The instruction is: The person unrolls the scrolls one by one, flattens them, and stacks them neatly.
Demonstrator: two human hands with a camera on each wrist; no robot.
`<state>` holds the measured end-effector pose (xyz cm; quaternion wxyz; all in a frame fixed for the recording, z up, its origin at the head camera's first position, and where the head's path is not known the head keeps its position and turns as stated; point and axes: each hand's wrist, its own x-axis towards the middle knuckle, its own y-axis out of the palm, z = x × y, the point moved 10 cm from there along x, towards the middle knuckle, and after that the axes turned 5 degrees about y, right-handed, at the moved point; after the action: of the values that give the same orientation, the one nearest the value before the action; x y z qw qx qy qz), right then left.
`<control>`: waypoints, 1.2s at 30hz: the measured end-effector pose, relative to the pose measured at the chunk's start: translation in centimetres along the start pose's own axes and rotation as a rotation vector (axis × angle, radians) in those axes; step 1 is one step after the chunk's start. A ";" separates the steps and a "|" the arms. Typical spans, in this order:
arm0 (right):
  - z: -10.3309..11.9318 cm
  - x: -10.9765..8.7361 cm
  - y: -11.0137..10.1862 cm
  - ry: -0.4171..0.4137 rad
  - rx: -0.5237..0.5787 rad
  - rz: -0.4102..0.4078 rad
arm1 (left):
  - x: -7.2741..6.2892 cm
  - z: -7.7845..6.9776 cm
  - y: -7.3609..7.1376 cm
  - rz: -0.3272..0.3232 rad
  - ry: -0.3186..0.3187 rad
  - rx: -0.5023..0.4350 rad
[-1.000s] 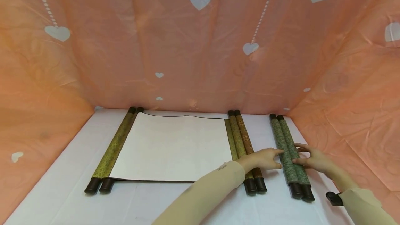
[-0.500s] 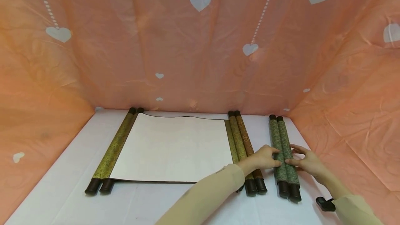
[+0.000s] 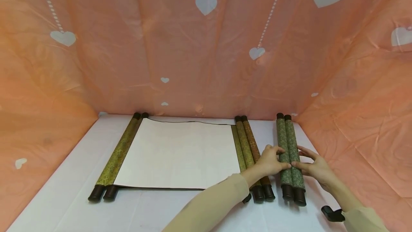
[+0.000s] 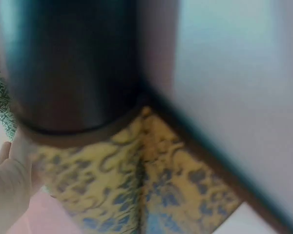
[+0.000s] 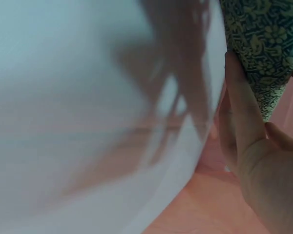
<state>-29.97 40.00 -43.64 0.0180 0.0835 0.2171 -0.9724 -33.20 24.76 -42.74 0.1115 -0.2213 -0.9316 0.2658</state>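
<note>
A green patterned scroll (image 3: 285,174) with two side-by-side rollers and dark end caps is between my hands on the right in the head view. My left hand (image 3: 269,160) grips its left roller, thumb on top. My right hand (image 3: 317,169) holds the right roller from the outer side, with fingers around it in the right wrist view. The green cloth (image 5: 266,44) looks raised off the white surface there, with a shadow below. In the left wrist view, a dark end cap (image 4: 73,63) and yellow patterned cloth (image 4: 102,180) fill the near foreground.
A yellow-green scroll lies unrolled, its white sheet (image 3: 180,153) between rollers at left (image 3: 120,149) and right (image 3: 246,149). A brown roller (image 3: 252,142) lies against its right side, under my left forearm. Orange heart-printed cloth (image 3: 193,46) walls the back and sides.
The green scroll has shifted left, closer to the brown roller, and its near end has swung left and looks lifted. Both hands moved with it, the left now gripping it.
</note>
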 end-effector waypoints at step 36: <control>12.8 -0.8 16.8 -0.443 0.146 0.274 | -9.7 4.3 -17.1 -0.010 0.296 -0.129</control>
<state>-29.97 19.34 -39.16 0.1903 -0.1018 0.1239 -0.9686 -32.12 5.25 -37.94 0.2347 -0.2601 -0.9212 0.1695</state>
